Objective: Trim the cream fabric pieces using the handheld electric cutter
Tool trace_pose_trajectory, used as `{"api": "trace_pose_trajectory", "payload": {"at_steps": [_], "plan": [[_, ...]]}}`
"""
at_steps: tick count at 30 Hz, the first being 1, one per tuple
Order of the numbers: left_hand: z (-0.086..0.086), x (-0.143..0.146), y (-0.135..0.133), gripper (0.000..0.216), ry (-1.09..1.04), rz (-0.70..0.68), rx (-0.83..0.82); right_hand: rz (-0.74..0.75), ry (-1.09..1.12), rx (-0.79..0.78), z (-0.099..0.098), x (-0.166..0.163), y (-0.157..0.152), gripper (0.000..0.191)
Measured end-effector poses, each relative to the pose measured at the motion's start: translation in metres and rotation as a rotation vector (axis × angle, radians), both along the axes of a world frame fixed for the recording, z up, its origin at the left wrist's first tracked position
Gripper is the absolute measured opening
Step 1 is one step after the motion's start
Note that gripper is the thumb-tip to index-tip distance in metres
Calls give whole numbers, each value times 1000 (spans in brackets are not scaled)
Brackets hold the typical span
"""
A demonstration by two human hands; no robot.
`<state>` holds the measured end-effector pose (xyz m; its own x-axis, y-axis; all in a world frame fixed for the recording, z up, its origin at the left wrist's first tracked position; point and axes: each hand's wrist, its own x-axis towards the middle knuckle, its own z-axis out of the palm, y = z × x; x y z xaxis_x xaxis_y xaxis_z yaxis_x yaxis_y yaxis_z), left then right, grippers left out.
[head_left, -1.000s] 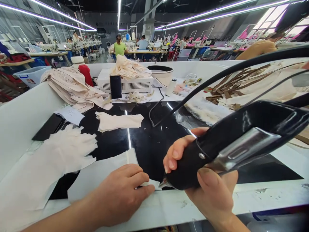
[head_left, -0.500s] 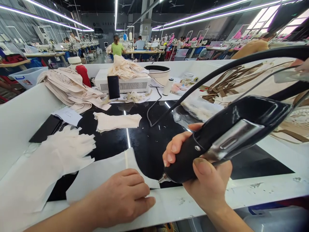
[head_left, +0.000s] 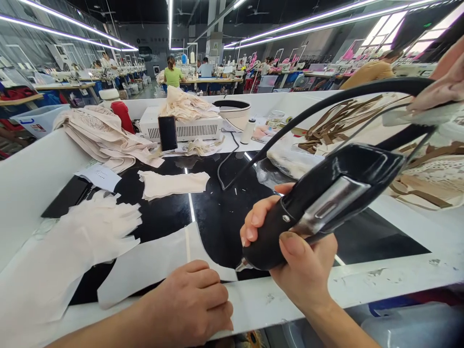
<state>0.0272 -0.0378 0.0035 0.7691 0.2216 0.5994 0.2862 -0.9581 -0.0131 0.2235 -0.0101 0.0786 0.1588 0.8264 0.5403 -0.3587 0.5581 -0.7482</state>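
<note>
My right hand (head_left: 308, 270) is wrapped round a black corded hand tool (head_left: 308, 212), thumb beside its metal lever. The tool's narrow metal tip points down-left, close to the right end of a curved white fabric piece (head_left: 152, 261); I cannot tell whether they touch. My left hand (head_left: 192, 299) is closed, fingers curled over the near edge of that piece by the table's front rim; its fingertips are hidden. A pale narrow strip (head_left: 187, 244) lies on the fabric beyond my left hand. The piece rests partly on a shiny black sheet (head_left: 224, 217).
A fanned stack of white pieces (head_left: 94, 232) lies at left, a small cream stack (head_left: 174, 183) farther back. A white vented box (head_left: 195, 128) stands behind a phone (head_left: 167, 133). The tool's thick cable (head_left: 326, 99) arches right, near another person's hand (head_left: 444, 79).
The view has shifted slightly. My left fingers have curled further down at the rim, the thumb now hidden. The tool stays by the fabric's end. Another person's hand shows more at upper right.
</note>
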Motion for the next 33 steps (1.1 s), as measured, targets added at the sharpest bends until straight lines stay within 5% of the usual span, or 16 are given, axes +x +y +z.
{"api": "trace_pose_trajectory", "payload": {"at_steps": [8,18,33], "plan": [[14,0,7,33,-74,21,-34,-7,12,2,0,2,1,46],[8,-6,12,32,-4,120,8,-21,-8,-8,2,2,1,46],[8,-5,10,25,-1,95,-44,-7,11,-8,2,2,1,49]]}}
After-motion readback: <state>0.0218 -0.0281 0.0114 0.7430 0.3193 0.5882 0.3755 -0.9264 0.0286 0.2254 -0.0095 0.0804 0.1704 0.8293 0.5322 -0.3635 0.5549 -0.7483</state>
